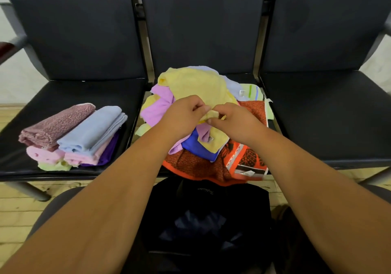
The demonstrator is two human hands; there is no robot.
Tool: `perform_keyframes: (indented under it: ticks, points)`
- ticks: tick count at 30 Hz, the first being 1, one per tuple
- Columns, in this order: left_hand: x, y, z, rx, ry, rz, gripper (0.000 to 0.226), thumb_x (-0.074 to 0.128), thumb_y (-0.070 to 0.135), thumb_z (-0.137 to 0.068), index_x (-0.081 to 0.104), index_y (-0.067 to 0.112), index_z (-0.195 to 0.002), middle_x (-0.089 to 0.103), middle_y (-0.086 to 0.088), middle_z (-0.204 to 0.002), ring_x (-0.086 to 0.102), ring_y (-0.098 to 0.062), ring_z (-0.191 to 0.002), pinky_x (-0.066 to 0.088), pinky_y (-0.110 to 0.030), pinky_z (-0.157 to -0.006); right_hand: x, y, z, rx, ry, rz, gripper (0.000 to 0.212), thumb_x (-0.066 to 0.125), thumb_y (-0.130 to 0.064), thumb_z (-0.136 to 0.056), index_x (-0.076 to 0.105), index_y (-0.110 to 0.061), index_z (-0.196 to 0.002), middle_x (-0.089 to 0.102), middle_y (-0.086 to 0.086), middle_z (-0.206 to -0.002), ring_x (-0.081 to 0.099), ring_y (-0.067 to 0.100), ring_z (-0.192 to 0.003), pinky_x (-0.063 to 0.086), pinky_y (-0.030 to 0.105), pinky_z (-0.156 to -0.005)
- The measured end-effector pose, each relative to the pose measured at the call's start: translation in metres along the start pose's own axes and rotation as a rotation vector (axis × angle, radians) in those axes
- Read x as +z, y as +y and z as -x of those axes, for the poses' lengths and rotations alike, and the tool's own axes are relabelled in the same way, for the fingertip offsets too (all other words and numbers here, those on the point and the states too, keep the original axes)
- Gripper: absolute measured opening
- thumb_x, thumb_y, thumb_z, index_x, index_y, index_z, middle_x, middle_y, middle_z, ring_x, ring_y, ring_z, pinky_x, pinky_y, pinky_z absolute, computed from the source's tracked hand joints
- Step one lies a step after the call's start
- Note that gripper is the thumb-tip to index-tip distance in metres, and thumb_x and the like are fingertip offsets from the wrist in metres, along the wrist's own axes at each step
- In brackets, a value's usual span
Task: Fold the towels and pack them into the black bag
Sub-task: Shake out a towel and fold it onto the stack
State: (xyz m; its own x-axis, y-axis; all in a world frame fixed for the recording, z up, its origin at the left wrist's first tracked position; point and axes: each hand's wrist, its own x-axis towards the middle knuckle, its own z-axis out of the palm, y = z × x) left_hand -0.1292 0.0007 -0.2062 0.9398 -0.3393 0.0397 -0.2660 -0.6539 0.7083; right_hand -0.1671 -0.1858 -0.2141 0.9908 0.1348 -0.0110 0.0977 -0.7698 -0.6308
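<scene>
both hands (pixel 208 117) pinch yellow towel (pixel 196 85) (pile top)

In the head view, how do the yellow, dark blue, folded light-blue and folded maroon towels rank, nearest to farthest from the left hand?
1. yellow towel: pinched by the left hand.
2. dark blue towel: just beside that wrist, nearer the person.
3. light-blue towel: on the left seat.
4. maroon towel: same seat, farther left.

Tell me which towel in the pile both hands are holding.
The yellow towel, the topmost one: the left hand and the right hand pinch its near edge. The others lie beneath it.
</scene>
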Motion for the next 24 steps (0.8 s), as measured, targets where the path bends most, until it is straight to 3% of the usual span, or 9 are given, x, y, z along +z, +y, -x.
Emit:
perform_keyframes:
  ticks: [3,6,8,10,13,15,17,20,24]
  points:
    - [-0.005,0.0,-0.001,-0.018,-0.012,0.02,0.029,0.063,0.051,-0.103,0.061,0.022,-0.099,0.058,0.006,-0.078,0.051,-0.01,-0.072,0.042,-0.027,-0.065,-0.004,-0.003,0.002,0.004,0.005,-0.003,0.034,0.055,-0.042,-0.11,0.067,-0.017,-0.088,0.059,0.004,-0.09,0.057,0.016,-0.08,0.041,0.038,-0.068]
    - [-0.019,0.0,0.001,-0.02,-0.116,0.041,0.038,0.081,0.053,-0.089,0.062,0.024,-0.106,0.058,0.009,-0.079,0.05,-0.008,-0.069,0.039,-0.024,-0.061,-0.013,-0.004,0.004,0.076,0.015,-0.022,0.044,0.049,-0.046,-0.111,0.07,-0.009,-0.101,0.068,0.011,-0.097,0.064,0.023,-0.085,0.049,0.035,-0.072]
    - [-0.026,-0.004,0.001,-0.027,-0.159,-0.048,0.038,0.085,0.04,-0.088,0.063,0.026,-0.115,0.062,0.01,-0.092,0.056,-0.009,-0.079,0.039,-0.022,-0.061,-0.016,-0.004,0.005,0.098,0.068,-0.036,0.045,0.049,-0.049,-0.111,0.07,-0.011,-0.101,0.072,0.01,-0.091,0.065,0.015,-0.076,0.047,0.029,-0.065]
    - [-0.031,-0.01,-0.002,-0.006,-0.096,-0.234,0.033,0.076,0.02,-0.094,0.064,0.024,-0.125,0.062,0.007,-0.107,0.059,-0.015,-0.094,0.041,-0.025,-0.067,-0.017,-0.006,0.006,0.128,0.141,-0.078,0.042,0.048,-0.048,-0.111,0.068,-0.012,-0.1,0.073,0.009,-0.085,0.064,0.002,-0.063,0.045,0.028,-0.06]
    - [-0.036,-0.022,-0.007,-0.055,0.013,-0.414,0.046,0.057,-0.004,-0.094,0.064,0.021,-0.132,0.058,-0.002,-0.118,0.059,-0.024,-0.104,0.044,-0.03,-0.078,-0.02,-0.005,0.006,0.216,0.264,-0.185,0.041,0.047,-0.045,-0.112,0.069,-0.011,-0.101,0.073,0.012,-0.086,0.065,-0.005,-0.056,0.053,0.038,-0.067]
    - [-0.042,-0.024,-0.007,-0.078,0.09,-0.515,0.046,0.055,-0.004,-0.093,0.065,0.02,-0.131,0.053,-0.007,-0.123,0.052,-0.025,-0.104,0.05,-0.036,-0.082,-0.024,-0.003,0.007,0.277,0.352,-0.241,0.043,0.046,-0.045,-0.112,0.069,-0.011,-0.101,0.074,0.008,-0.088,0.069,0.001,-0.058,0.06,0.048,-0.077]
    - [-0.047,-0.025,-0.003,-0.099,0.175,-0.609,0.035,0.053,0.001,-0.095,0.067,0.015,-0.124,0.048,-0.008,-0.116,0.044,-0.025,-0.101,0.05,-0.04,-0.08,-0.028,-0.001,0.007,0.346,0.442,-0.343,0.038,0.046,-0.041,-0.112,0.071,-0.014,-0.104,0.074,0.002,-0.091,0.073,0.008,-0.062,0.063,0.049,-0.079]
    - [-0.056,-0.036,-0.002,-0.23,0.266,-0.595,0.018,0.053,0.002,-0.098,0.062,0.011,-0.109,0.042,-0.007,-0.107,0.044,-0.024,-0.094,0.042,-0.035,-0.075,-0.036,0.002,0.007,0.467,0.547,-0.526,0.032,0.045,-0.038,-0.113,0.068,-0.019,-0.107,0.076,0.01,-0.095,0.076,0.017,-0.071,0.067,0.044,-0.075]
    - [-0.074,-0.046,-0.006,-0.355,0.303,-0.425,0.019,0.053,-0.002,-0.094,0.068,0.007,-0.101,0.059,-0.008,-0.093,0.06,-0.031,-0.086,0.04,-0.034,-0.066,-0.044,0.004,0.009,0.571,0.63,-0.626,0.027,0.044,-0.037,-0.113,0.065,-0.024,-0.1,0.076,0.014,-0.097,0.078,0.022,-0.076,0.066,0.037,-0.064]
